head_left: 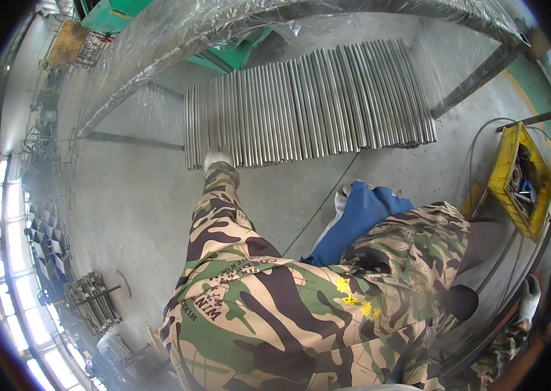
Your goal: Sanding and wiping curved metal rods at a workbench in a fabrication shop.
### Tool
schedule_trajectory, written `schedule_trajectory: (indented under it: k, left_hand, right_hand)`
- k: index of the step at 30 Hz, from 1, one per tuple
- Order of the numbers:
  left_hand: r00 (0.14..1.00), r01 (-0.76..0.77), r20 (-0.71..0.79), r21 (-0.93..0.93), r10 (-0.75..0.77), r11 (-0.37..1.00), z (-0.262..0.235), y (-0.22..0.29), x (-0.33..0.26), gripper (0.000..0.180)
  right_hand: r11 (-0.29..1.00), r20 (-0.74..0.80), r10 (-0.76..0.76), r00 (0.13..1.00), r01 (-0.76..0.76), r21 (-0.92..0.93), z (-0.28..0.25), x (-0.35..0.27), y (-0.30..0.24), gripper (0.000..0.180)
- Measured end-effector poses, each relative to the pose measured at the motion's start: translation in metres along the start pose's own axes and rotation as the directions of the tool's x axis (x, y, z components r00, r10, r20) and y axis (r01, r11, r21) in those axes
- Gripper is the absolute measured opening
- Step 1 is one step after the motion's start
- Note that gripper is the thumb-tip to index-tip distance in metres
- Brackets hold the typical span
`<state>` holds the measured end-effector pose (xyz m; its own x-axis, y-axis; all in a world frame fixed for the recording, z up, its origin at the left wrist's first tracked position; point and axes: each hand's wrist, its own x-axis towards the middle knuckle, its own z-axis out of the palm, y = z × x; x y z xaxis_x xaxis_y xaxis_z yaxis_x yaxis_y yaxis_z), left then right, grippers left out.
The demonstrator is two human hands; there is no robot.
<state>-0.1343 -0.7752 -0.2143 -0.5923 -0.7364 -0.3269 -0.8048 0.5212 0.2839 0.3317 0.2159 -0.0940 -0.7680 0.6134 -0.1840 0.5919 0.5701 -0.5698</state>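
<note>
Head view: the left hand (217, 157), in a white glove, reaches out on a camouflage sleeve (223, 215) and rests at the near ends of a row of steel tubes (308, 104) lying side by side on the concrete floor (132, 202). Its grip cannot be told, as the fingers are hidden. The right hand (342, 195), also gloved, is mostly covered by a blue sleeve cover (360, 218); its grip cannot be told either. A yellow crate (507, 166) of parts stands to the right, well apart from the tubes.
</note>
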Motion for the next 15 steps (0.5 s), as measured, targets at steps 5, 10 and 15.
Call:
schedule_trajectory:
  k: [5, 10, 15]
  left_hand:
    - [0.978, -0.21, 0.046, 0.207, 0.205, 0.956, 0.013, -0.018, 0.016, 0.039]
    - [0.963, -0.233, 0.212, 0.349, 0.165, 0.908, 0.004, -0.012, 0.014, 0.047]
    - [0.976, -0.138, 0.212, 0.46, 0.043, 0.877, 0.013, 0.003, 0.015, 0.043]
  right_hand:
    - [0.999, 0.018, 0.015, 1.0, -0.014, -0.044, -0.002, -0.002, 0.0, 0.036]
    - [0.997, -0.013, 0.017, 1.0, -0.018, -0.077, -0.001, -0.009, 0.0, 0.035]
    - [0.999, -0.016, 0.025, 1.0, -0.025, -0.038, -0.008, -0.013, -0.003, 0.033]
